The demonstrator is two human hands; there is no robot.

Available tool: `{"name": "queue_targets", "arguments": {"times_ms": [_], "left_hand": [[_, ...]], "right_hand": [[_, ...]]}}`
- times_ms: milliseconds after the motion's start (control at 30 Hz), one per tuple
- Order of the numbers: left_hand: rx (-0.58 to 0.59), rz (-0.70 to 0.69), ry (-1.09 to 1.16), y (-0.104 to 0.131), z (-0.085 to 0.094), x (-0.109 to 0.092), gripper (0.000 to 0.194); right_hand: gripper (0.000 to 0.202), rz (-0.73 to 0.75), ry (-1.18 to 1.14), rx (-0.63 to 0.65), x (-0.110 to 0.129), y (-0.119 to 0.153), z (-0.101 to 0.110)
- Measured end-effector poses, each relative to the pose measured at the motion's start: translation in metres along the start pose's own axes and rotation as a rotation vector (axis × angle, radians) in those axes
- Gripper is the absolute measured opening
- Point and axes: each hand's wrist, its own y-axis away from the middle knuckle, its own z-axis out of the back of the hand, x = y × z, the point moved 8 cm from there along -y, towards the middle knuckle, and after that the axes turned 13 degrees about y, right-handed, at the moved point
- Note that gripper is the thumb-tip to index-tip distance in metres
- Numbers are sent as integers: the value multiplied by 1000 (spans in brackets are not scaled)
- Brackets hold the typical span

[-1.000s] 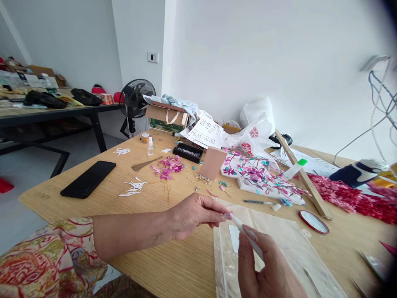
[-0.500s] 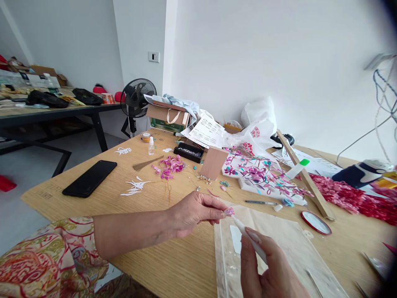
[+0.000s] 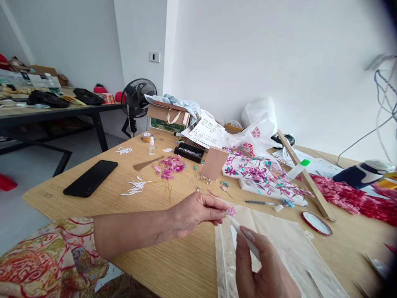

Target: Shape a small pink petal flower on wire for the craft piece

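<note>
Between the thumb and fingers of my left hand [image 3: 198,213] is a small pink flower [image 3: 230,211], pinched near its base. My right hand [image 3: 263,265] grips a slim white tube with a tapered nozzle [image 3: 245,236], held like a pen. Its tip meets the underside of the flower or sits just by my left fingertips; which one I cannot tell. Below both hands a translucent plastic sheet [image 3: 279,236] lies on the wooden table [image 3: 173,265], with a white card partly hidden by my right hand.
Pink petals [image 3: 170,166], white strips [image 3: 135,186] and a black phone [image 3: 90,178] lie to the left. Finished-looking flower sprays [image 3: 263,174], a wooden block [image 3: 214,163], a pen [image 3: 261,203], a wooden bar [image 3: 305,178] and a round red-rimmed lid [image 3: 316,223] are beyond and to the right.
My right hand and the white tube have shifted slightly left, bringing the nozzle under the flower. The flower has turned a little in my left fingers.
</note>
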Motion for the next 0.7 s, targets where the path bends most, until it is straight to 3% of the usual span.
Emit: {"name": "queue_targets", "arguments": {"times_ms": [300,433,533,700], "left_hand": [[20,-11,-33,-1,2,2,19],[32,-4,-39,1,0,2,18],[27,14,-49,3,0,1,18],[-1,43,-40,5,8,-1,20]], "right_hand": [[16,-34,62,-45,-7,-5,4],[16,-100,-19,-51,-11,-3,3],[14,-277,-203,-11,-30,3,-5],[17,-800,-828,88,-89,17,-38]]}}
